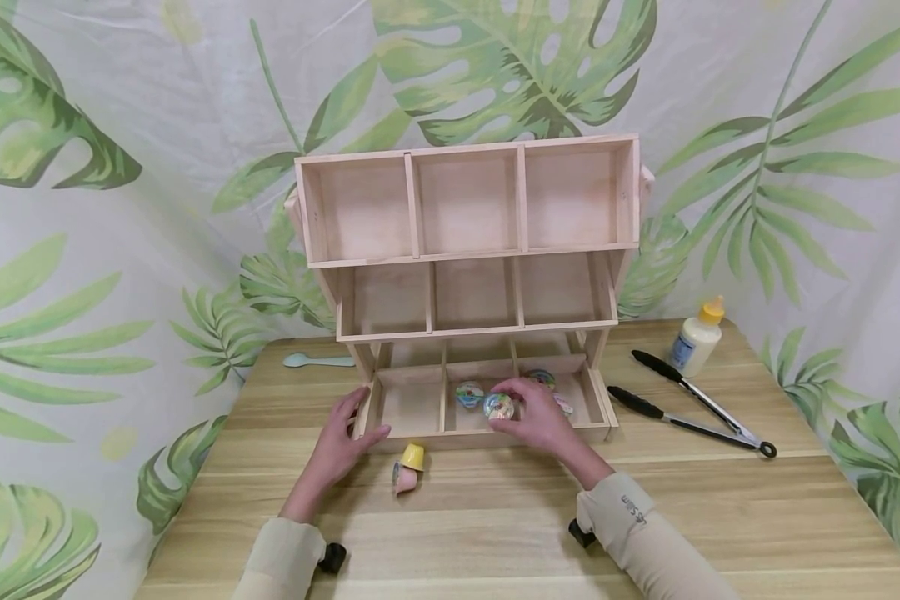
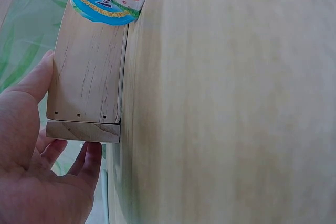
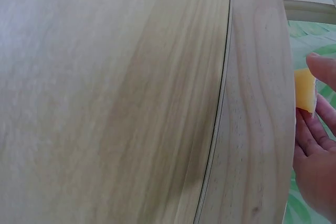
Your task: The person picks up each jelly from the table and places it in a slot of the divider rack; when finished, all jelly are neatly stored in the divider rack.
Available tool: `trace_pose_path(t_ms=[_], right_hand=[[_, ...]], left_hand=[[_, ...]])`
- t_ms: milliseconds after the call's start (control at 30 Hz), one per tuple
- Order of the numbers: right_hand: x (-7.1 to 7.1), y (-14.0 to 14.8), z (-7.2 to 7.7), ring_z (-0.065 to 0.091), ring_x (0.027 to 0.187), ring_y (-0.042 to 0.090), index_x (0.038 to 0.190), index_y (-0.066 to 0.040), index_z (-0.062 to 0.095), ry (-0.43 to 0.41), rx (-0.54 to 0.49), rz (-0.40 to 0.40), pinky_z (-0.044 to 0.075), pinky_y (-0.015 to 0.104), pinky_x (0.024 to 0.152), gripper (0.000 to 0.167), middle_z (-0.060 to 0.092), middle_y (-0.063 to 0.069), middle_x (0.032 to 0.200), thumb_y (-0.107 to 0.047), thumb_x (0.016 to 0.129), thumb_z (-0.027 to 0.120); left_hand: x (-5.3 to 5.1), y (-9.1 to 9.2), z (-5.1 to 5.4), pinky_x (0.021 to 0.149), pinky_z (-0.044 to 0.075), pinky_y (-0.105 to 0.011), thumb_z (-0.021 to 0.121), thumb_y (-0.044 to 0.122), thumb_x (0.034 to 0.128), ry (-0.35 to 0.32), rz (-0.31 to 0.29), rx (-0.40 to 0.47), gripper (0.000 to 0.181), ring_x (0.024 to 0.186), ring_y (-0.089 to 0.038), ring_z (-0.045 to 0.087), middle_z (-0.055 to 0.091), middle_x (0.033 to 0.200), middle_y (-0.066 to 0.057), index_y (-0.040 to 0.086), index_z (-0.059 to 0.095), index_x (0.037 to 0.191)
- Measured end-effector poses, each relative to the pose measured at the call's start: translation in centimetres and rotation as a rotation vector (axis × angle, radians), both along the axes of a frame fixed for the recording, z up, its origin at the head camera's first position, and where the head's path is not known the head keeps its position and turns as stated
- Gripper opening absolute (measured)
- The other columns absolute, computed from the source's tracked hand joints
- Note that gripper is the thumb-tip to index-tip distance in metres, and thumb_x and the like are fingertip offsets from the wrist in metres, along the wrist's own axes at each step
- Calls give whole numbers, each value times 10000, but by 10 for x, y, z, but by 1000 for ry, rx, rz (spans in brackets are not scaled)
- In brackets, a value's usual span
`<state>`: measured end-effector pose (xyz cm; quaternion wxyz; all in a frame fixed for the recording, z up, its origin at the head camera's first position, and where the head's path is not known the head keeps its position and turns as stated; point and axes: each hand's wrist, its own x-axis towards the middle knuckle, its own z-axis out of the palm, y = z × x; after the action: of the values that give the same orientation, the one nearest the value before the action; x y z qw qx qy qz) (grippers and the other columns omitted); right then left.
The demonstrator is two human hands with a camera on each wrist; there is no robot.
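Observation:
A three-tier wooden organizer [image 1: 468, 257] stands on the table, its tiers stepped and divided into compartments. My left hand [image 1: 336, 442] holds the left front corner of the bottom tray [image 1: 487, 439], thumb at the front wall and fingertips against the end. Between the thumb and fingers of my right hand [image 1: 540, 417] is a small jelly cup [image 1: 498, 407] with a printed lid and yellow body, over the bottom tray's middle compartment. Another jelly cup [image 1: 468, 394] lies in that compartment. More lidded cups [image 1: 542, 377] are in the right compartment, partly hidden by the hand.
In front of the tray, a yellow jelly cup [image 1: 413, 456] and a pink jelly cup [image 1: 405, 477] lie touching. Black-handled tongs [image 1: 708, 408] lie spread at the right, beside a bottle [image 1: 696, 340] with a yellow cap. A pale green spoon [image 1: 317, 361] lies at the left.

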<state>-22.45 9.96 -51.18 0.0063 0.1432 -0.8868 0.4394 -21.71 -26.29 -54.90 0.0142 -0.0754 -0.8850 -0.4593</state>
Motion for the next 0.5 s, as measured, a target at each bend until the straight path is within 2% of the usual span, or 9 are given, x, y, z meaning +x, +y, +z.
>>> trace_pose_path(t_ms=[100, 200, 267, 500], right_hand=[[0, -1, 0, 619, 1132, 272, 1229, -186, 712, 14, 51, 3, 511, 514, 1011, 463, 711, 14, 1223, -216, 808, 905], [0, -1, -1, 600, 1256, 350, 1248, -182, 713, 29, 87, 14, 408, 619, 1135, 467, 707, 39, 1292, -257, 824, 893], [1, 0, -1, 569, 1323, 375, 1258, -171, 713, 39, 101, 21, 324, 648, 1193, 464, 697, 59, 1329, -269, 837, 882], [2, 1, -2, 520, 1363, 391, 1286, -143, 701, 40, 102, 29, 391, 615, 1157, 452, 672, 97, 1362, -249, 873, 852]], left_hand=[[0, 0, 1, 1185, 376, -610, 800, 329, 928, -1, 0, -3, 866, 1441, -450, 392, 309, 1625, -225, 79, 331, 1612], [0, 0, 1, 1183, 378, -610, 800, 327, 928, 3, 1, -4, 866, 1440, -450, 392, 311, 1625, -226, 74, 332, 1611], [0, 0, 1, 1183, 377, -609, 800, 324, 928, 7, 0, -5, 865, 1440, -448, 392, 311, 1625, -225, 69, 331, 1610], [0, 0, 1, 1185, 374, -609, 798, 325, 930, 14, -3, -6, 864, 1443, -447, 390, 319, 1624, -218, 66, 331, 1609]])
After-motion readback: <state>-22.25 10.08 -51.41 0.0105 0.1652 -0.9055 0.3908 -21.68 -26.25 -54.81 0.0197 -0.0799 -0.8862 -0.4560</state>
